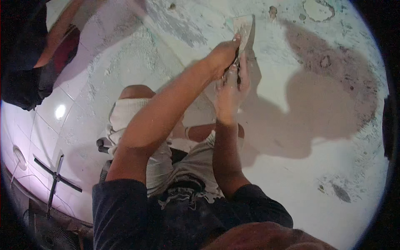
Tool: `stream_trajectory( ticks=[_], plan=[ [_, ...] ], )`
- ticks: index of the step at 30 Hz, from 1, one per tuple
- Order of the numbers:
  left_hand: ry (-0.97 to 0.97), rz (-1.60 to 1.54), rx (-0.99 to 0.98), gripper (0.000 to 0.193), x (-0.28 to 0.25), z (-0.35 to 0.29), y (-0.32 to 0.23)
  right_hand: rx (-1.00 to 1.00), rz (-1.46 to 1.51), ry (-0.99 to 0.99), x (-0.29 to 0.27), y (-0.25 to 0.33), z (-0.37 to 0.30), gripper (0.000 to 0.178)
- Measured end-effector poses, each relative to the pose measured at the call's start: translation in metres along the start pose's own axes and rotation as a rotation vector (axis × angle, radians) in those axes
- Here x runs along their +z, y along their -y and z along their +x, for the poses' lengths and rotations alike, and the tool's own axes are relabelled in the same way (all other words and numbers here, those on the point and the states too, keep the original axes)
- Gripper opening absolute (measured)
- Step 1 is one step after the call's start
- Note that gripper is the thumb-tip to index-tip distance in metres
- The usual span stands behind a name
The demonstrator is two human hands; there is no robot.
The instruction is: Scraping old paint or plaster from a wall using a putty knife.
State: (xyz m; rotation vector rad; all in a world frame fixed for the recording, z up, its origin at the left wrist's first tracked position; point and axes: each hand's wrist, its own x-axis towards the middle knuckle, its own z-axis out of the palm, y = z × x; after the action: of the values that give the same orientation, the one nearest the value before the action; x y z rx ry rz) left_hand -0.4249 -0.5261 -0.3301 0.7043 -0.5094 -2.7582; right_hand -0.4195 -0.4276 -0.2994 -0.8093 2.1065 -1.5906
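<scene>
Surface finishes: scraper blade (246, 26), flat, dulled by pale smears; wall (304, 179), matt, largely smooth, with rough, flaked patches (361, 79); floor tiles (46, 118), smooth and glossy, with 1 bright reflection; debris (139, 54), powdery and matt; shirt (121, 208) and shorts (127, 114), matt cloth, the latter wrinkled.

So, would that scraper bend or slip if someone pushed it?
The scraper would likely flex slightly towards its broad edge, since the blade looks thin and flat. It is probably light for its size, being so slim. The pale smears on it might make it somewhat slippery.
</scene>
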Motion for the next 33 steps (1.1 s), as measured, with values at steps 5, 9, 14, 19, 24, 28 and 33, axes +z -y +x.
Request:
stream_trajectory(
  ticks=[5, 9, 14, 19, 24, 28, 33],
  plan=[
    [-0.049, 0.047, 0.035, 0.051, 0.010, -0.011, 0.000, 0.034, 0.103, 0.011, -0.005, 0.003, -0.006, 0.038],
    [0.172, 0.104, 0.013, 0.054, -0.020, -0.008, -0.018, -0.146, -0.250, 0.048, 0.010, -0.010, 0.014, 0.040],
    [0.037, -0.020, 0.045, 0.051, -0.001, 0.000, -0.016, 0.045, 0.073, 0.032, 0.031, 0.042, -0.004, 0.040],
    [0.019, -0.081, 0.113, 0.052, -0.009, 0.004, 0.004, -0.097, -0.197, 0.095, 0.008, 0.002, 0.004, 0.040],
    [0.010, -0.060, -0.081, 0.055, -0.006, -0.007, -0.021, 0.096, 0.014, -0.001, 0.004, 0.006, -0.003, 0.042],
    [-0.027, -0.010, 0.096, 0.057, 0.006, -0.001, -0.003, 0.135, 0.151, 0.002, 0.011, 0.010, 0.004, 0.041],
    [-0.066, 0.012, 0.105, 0.060, -0.006, 0.001, -0.006, -0.053, -0.095, 0.098, 0.005, -0.008, 0.018, 0.040]
  ],
)
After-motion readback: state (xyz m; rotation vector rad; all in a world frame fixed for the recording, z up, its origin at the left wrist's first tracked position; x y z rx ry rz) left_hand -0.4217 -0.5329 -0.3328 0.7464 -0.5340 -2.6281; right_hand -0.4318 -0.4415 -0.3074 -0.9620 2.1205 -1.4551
